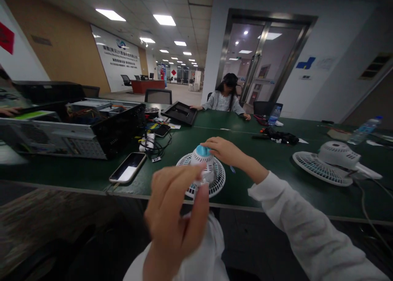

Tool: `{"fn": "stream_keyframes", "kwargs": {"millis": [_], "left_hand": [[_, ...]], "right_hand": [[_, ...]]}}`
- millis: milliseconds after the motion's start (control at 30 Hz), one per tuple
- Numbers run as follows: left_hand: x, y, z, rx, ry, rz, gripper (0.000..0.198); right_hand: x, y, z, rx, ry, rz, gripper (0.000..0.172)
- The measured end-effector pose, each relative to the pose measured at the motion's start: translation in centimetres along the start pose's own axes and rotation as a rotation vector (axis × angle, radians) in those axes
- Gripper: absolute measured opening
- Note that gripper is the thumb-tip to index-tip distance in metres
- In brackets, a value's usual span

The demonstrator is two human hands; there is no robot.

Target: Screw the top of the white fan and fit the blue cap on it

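Note:
A white fan head (205,173) with a round slotted grille lies grille-down near the table's front edge, its motor housing upward. On top of the housing is a light-blue cap (202,150). My right hand (226,150) reaches in from the right, with its fingers closed on the cap. My left hand (176,207) is raised in front of the fan, closer to the camera and slightly blurred. Its thumb and forefinger are in a pinch with something small and whitish between the tips, too unclear to name. The left hand hides the front part of the fan.
On the green table (242,137), a phone (128,168), cables (161,148) and an opened computer case (101,125) stand left. A second fan head (336,158), a black bundle (281,135) and bottles (367,129) are right. A person (225,96) sits opposite beside a black panel (180,112).

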State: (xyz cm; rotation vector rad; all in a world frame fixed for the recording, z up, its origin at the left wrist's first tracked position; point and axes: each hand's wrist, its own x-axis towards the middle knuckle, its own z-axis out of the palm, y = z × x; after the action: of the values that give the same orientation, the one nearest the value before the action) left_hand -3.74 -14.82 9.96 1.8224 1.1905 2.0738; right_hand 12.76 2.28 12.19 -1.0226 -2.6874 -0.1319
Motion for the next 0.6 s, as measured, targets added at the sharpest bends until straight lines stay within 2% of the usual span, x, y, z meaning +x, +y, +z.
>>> {"fn": "stream_keyframes", "kwargs": {"millis": [67, 133, 200, 267, 367, 467, 600], "left_hand": [[2.0, -3.0, 2.7, 0.134, -0.072, -0.006, 0.038], [3.2, -6.7, 5.2, 0.156, -0.178, -0.115, 0.063], [3.6, -10.1, 7.2, 0.054, -0.264, -0.24, 0.082], [3.4, -12.5, 8.5, -0.094, -0.288, -0.415, 0.091], [2.9, -14.2, 9.2, -0.178, -0.322, -0.524, 0.084], [2.6, -14.5, 9.3, -0.176, -0.315, -0.5, 0.07], [2.3, -14.4, 9.0, -0.202, -0.295, -0.48, 0.066]], "right_hand": [[0.9, 0.3, -0.1, -0.062, -0.062, -0.041, 0.038], [1.6, 0.4, -0.4, -0.121, -0.115, -0.093, 0.035], [2.0, 0.4, -0.8, -0.179, -0.162, -0.149, 0.031], [2.3, 0.4, -1.2, -0.234, -0.189, -0.187, 0.028], [2.6, 0.4, -1.7, -0.28, -0.212, -0.204, 0.024], [2.9, 0.1, -1.9, -0.264, -0.242, -0.165, 0.02], [3.2, -1.3, -1.5, -0.218, -0.246, -0.023, 0.023]]}}
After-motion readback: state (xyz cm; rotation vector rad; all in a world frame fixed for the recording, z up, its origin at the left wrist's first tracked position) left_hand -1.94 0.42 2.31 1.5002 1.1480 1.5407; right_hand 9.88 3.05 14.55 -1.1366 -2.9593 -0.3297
